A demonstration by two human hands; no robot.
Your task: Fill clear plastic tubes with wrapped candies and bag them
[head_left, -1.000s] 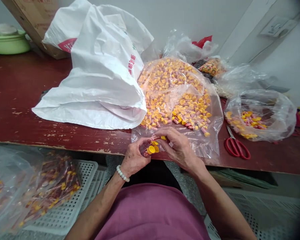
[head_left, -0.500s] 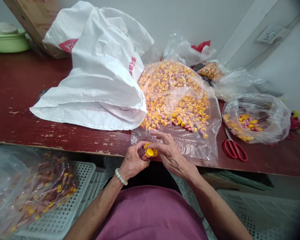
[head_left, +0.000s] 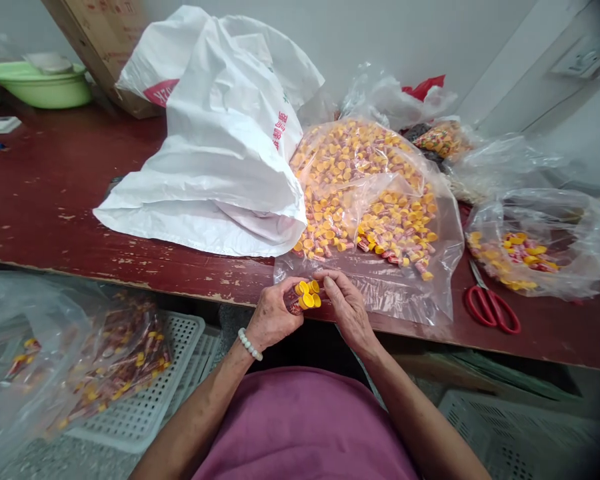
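Observation:
Near the table's front edge, my left hand (head_left: 273,319) is closed round a small bunch of yellow-capped tubes (head_left: 305,297) with dark red printed bodies. The yellow ends face up and to the right. Just right of them is my right hand (head_left: 353,313), its thumb and forefinger drawn together; whether something small sits between them is hidden. Behind both hands lies a large clear plastic bag (head_left: 410,293) full of small pieces with yellow cup-like ends and reddish printed bodies.
A white woven sack (head_left: 225,160) covers the table's middle left. Red-handled scissors (head_left: 491,308) lie at right, before a smaller clear bag (head_left: 580,253) of yellow-and-red pieces. Below left, bagged tubes (head_left: 130,373) rest on a white perforated tray (head_left: 187,340). A green basin (head_left: 55,90) stands back left.
My right fingers have drawn back from over the yellow ends to their right side and come together. My left hand keeps its hold. The view has turned slightly left.

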